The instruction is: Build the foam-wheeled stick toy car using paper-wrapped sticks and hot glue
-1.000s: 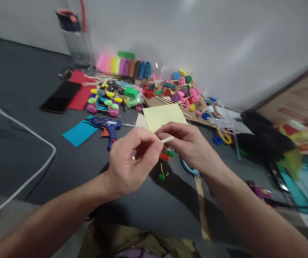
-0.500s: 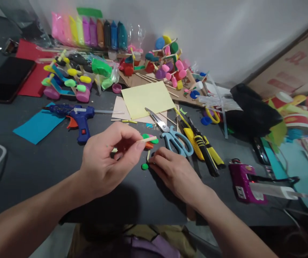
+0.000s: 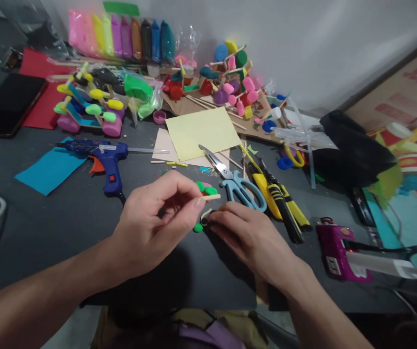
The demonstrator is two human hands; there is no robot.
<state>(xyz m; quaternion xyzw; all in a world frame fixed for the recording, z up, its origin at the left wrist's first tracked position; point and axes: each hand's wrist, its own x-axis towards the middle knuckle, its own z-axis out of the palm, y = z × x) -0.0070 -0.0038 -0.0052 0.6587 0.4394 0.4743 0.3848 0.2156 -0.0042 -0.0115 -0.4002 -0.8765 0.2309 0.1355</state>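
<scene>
My left hand (image 3: 157,218) pinches a short, thin wooden stick (image 3: 212,197) between thumb and forefinger, its end pointing right. My right hand (image 3: 248,230) is low over the table, fingers pressed together at a small black round piece (image 3: 204,220). A pale thin strip (image 3: 206,212) lies against that piece. Just left of it rests a small green clay disc (image 3: 198,227). Behind the left fingertips are more flattened clay bits, among them a green one (image 3: 210,191), partly hidden by the hand.
Blue-handled scissors (image 3: 243,191) and yellow-black cutters (image 3: 283,208) lie right of centre. On the left rests a blue glue gun (image 3: 110,157). Yellow paper (image 3: 203,131) lies behind. Clay-wheeled models (image 3: 90,109) stand at the back, and a purple device (image 3: 341,252) sits far right.
The view has shifted slightly. My left hand, still pinching the stick, has come a little lower and nearer the right hand. More of the black piece shows at my right fingertips.
</scene>
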